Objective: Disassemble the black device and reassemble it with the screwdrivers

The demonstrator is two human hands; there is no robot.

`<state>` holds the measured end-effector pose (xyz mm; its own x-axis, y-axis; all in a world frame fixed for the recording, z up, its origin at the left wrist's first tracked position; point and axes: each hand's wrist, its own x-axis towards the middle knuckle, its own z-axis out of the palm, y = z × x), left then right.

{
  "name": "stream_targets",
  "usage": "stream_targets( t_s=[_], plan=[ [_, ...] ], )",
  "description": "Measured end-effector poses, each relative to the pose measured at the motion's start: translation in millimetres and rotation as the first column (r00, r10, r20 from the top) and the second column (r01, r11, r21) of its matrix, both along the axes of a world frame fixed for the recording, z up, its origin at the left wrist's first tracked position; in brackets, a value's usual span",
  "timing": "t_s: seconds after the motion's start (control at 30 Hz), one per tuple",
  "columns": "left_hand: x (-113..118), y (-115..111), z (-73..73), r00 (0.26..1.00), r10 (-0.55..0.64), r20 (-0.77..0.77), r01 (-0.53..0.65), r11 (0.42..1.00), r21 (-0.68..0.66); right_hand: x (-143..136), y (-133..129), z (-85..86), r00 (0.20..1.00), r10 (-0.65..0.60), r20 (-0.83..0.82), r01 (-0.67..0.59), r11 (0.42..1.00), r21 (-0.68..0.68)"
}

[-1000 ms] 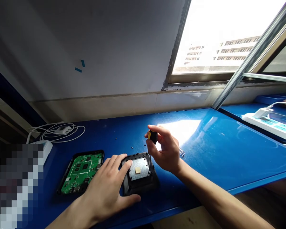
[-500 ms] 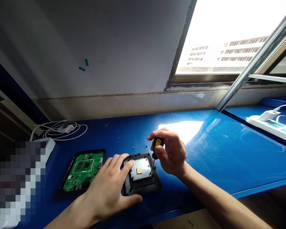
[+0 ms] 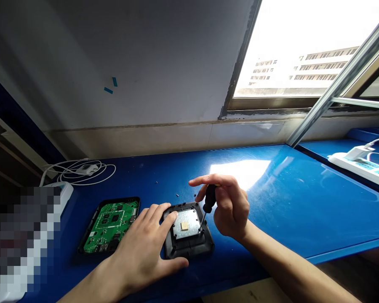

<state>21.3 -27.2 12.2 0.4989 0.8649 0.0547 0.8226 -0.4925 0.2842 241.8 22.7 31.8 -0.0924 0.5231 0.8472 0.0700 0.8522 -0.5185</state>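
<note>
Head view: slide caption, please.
Right hand holds a black-handled screwdriver at a silver metal plate in a black plastic cover; left hand touches the cover beside a green circuit board.

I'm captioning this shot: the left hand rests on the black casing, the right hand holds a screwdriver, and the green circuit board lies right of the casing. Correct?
Not quite: the green circuit board lies left of the black casing, as the head view shows. The left hand does rest on the casing, and the right hand holds the screwdriver.
</note>
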Motion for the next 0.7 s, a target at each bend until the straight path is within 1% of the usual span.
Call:
stream_targets(
  t_s=[0.07, 0.13, 0.23, 0.3, 0.37, 0.47, 0.57, 0.63, 0.7],
  plan=[
    [-1.1, -0.4, -1.2, 1.0, -0.004, -0.003, 0.004, 1.0, 0.004, 0.6, 0.9, -0.6, 0.999, 0.034, -0.005, -0.034, 0.999, 0.02],
    [-1.8, -0.6, -2.1, 1.0, -0.006, -0.01, 0.006, 1.0, 0.009, 1.4, 3.0, 0.1, 1.0, 0.022, 0.018, -0.024, 0.996, 0.089],
    [-1.8, -0.4, -2.6, 1.0, -0.006, -0.013, 0.006, 1.0, 0.019, 1.7, 4.8, 3.3, 0.992, -0.114, 0.059, 0.102, 0.978, 0.185],
    [-1.2, 0.1, -2.1, 1.0, -0.005, -0.014, 0.005, 1.0, 0.02, 0.7, 3.6, 5.4, 0.983, -0.173, 0.065, 0.157, 0.968, 0.196],
    [-0.6, 0.7, -1.0, 1.0, -0.006, -0.019, 0.006, 1.0, 0.015, -0.7, 1.0, 6.5, 0.988, -0.14, 0.068, 0.127, 0.978, 0.163],
    [-0.2, 0.9, 0.4, 1.0, -0.005, -0.03, 0.005, 1.0, 0.005, -1.7, -2.3, 6.2, 0.997, -0.04, 0.062, 0.034, 0.995, 0.094],
    [-0.6, 0.1, -0.1, 1.0, -0.006, -0.028, 0.006, 1.0, 0.01, -1.0, -2.1, 6.4, 0.999, 0.007, 0.054, -0.012, 0.995, 0.098],
    [-1.0, -0.6, -0.9, 1.0, -0.01, -0.021, 0.01, 1.0, 0.017, -0.8, -0.9, 7.8, 0.998, -0.031, 0.054, 0.023, 0.989, 0.144],
    [-1.2, -0.9, -1.5, 1.0, -0.012, -0.018, 0.012, 1.0, 0.02, -1.5, -0.6, 9.3, 0.993, -0.107, 0.053, 0.096, 0.978, 0.185]
  ],
)
